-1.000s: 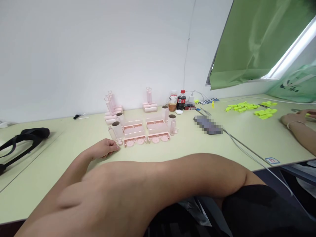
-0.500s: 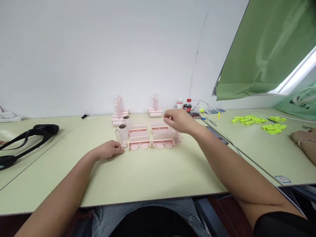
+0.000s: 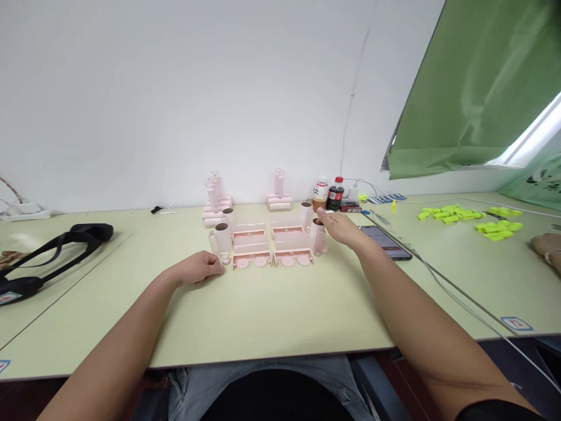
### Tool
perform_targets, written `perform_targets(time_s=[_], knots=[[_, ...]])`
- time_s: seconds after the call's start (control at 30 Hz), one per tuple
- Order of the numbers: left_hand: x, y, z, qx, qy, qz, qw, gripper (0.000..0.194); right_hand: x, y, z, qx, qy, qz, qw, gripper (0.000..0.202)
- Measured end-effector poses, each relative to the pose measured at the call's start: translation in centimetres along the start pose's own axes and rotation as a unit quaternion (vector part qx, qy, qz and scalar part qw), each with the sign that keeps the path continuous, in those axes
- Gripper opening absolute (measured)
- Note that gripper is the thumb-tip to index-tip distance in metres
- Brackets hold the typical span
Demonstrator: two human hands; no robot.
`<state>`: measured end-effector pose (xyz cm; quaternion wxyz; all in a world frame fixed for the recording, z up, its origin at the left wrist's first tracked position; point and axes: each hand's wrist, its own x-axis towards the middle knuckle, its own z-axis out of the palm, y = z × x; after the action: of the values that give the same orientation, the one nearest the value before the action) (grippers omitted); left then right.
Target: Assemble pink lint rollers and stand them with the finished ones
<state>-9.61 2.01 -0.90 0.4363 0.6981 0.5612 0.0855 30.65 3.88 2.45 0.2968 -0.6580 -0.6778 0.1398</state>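
My left hand rests on the table with its fingers curled. Its fingertips are beside a small pink round part, and the inside of the hand is hidden. My right hand is by an upright white roll with a dark open core, thumb raised and fingers stretched out. Whether it touches the roll I cannot tell. Another white roll stands near my left hand, with a pink handle-like piece beside it. Between the hands lie pink trays with clear curved covers, in two rows.
Assembled pink lint rollers stand along the wall, with another pair to their right. A cola bottle, a phone, cables and yellow-green pieces lie to the right. A black strapped device sits left. Another person's hand is at far right.
My right hand has moved right and slightly down, from above the clear covers to beside the right-hand white roll. My left hand stays in place. The view has shifted slightly.
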Motion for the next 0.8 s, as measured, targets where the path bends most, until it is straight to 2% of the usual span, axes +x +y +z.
perform_targets(time_s=[0.13, 0.3, 0.4, 0.5, 0.6, 0.67, 0.73, 0.8], knots=[[-0.1, 0.0, 0.0, -0.006, -0.002, 0.003, 1.0, 0.051, 0.2, 0.3, 0.3, 0.007, -0.004, 0.021, 1.0, 0.074], [-0.1, 0.1, 0.1, -0.012, 0.001, 0.014, 1.0, 0.052, 0.1, 0.4, 0.0, -0.006, 0.01, 0.011, 1.0, 0.073], [-0.4, 0.1, -0.2, -0.015, -0.01, 0.008, 1.0, 0.051, 0.1, 0.5, -0.7, -0.035, 0.065, 0.005, 0.997, 0.07], [-1.2, 0.3, -0.8, -0.005, -0.03, 0.002, 1.0, 0.051, 0.0, 0.5, -1.5, -0.012, 0.169, -0.013, 0.985, 0.072], [-2.5, 1.6, -1.0, -0.005, 0.001, 0.044, 0.999, 0.051, -0.8, -0.4, -1.9, 0.075, 0.283, -0.09, 0.952, 0.071], [-3.3, 3.3, -0.4, -0.044, 0.012, 0.097, 0.994, 0.048, -2.1, -1.7, -1.4, 0.106, 0.326, -0.175, 0.923, 0.067], [-3.8, 5.5, 0.9, -0.127, -0.011, 0.145, 0.981, 0.051, -3.8, -3.5, -0.2, 0.081, 0.314, -0.258, 0.91, 0.062], [-3.8, 7.8, 2.5, -0.219, -0.045, 0.175, 0.959, 0.063, -5.7, -5.4, 1.5, 0.048, 0.242, -0.368, 0.897, 0.057]])
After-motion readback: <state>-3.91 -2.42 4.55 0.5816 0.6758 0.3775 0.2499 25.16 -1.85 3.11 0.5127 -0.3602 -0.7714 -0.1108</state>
